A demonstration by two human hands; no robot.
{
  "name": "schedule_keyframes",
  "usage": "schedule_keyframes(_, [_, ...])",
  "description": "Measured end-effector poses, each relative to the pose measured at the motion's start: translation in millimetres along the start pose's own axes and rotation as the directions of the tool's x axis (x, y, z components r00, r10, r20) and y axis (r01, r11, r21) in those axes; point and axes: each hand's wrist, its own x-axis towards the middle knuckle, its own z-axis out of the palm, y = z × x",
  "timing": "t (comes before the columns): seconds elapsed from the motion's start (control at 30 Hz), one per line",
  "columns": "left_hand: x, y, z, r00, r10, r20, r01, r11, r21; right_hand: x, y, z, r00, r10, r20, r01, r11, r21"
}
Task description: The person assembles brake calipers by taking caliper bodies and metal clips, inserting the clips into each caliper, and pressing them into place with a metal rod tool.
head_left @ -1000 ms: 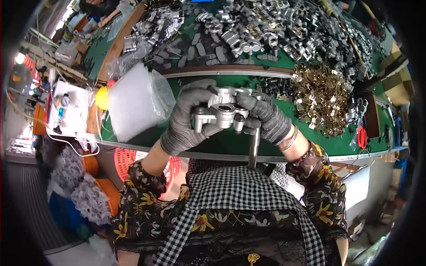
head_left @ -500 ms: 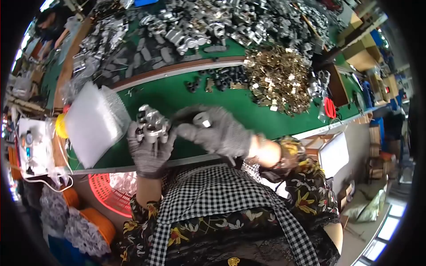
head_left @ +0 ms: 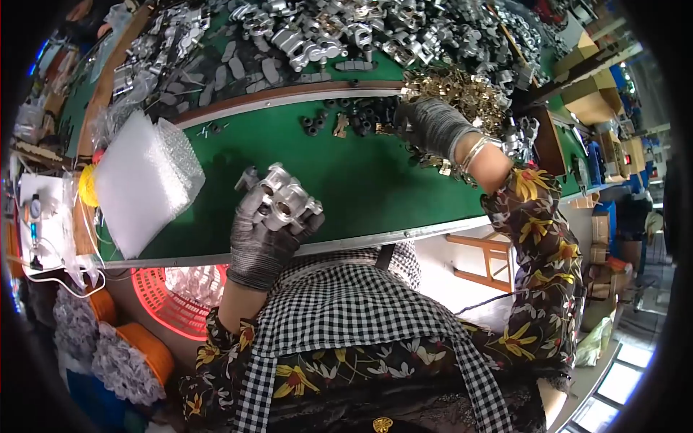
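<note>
Left hand [head_left: 261, 245]: fingers half-curled, cupping metal casting [head_left: 284, 200] from below | right hand [head_left: 432, 124]: fingers at brass clips [head_left: 469, 97], spread and grip could not be told | casting: over green surface [head_left: 346, 177], right of plastic sheets [head_left: 141, 184], long axis slanting upper left to lower right, round openings facing up
</note>
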Motion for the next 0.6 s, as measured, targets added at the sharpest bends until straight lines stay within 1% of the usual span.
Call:
schedule_keyframes(0.07, [-2.1, 0.4, -4.5, 1.000, 0.011, -0.010, -0.011, 1.000, -0.009, 12.7, -3.6, 12.0, 1.000, 0.006, 0.010, -0.005, 0.998, -0.069])
schedule_keyframes(0.1, [-3.1, 0.6, -5.7, 1.000, 0.015, -0.013, -0.015, 1.000, -0.013, 12.6, -5.8, 10.3, 0.998, 0.042, 0.035, -0.040, 0.997, -0.065])
schedule_keyframes(0.2, [-8.4, 0.9, -2.8, 0.995, 0.064, -0.080, -0.066, 0.998, -0.016, 8.7, -3.0, 14.8, 1.000, -0.004, -0.025, 0.002, 0.997, -0.071])
schedule_keyframes(0.33, [-3.1, -2.5, -19.0, 0.998, 0.044, -0.049, -0.046, 0.997, -0.058, 2.5, -6.5, 19.7, 0.993, 0.053, -0.104, -0.056, 0.998, -0.021])
schedule_keyframes(0.4, [1.8, -4.0, -22.5, 0.999, 0.030, -0.028, -0.032, 0.997, -0.069, 3.3, -5.4, 26.4, 0.997, 0.038, -0.060, -0.041, 0.998, -0.054])
schedule_keyframes(0.53, [3.5, -5.7, -17.6, 0.998, 0.024, -0.058, -0.028, 0.998, -0.065, 0.0, -7.1, 29.1, 1.000, 0.003, -0.017, -0.004, 0.997, -0.081])
schedule_keyframes(0.6, [3.6, -5.3, -16.8, 0.998, 0.030, -0.060, -0.033, 0.998, -0.057, -2.4, -2.4, 32.0, 0.996, 0.012, -0.083, -0.011, 1.000, 0.012])
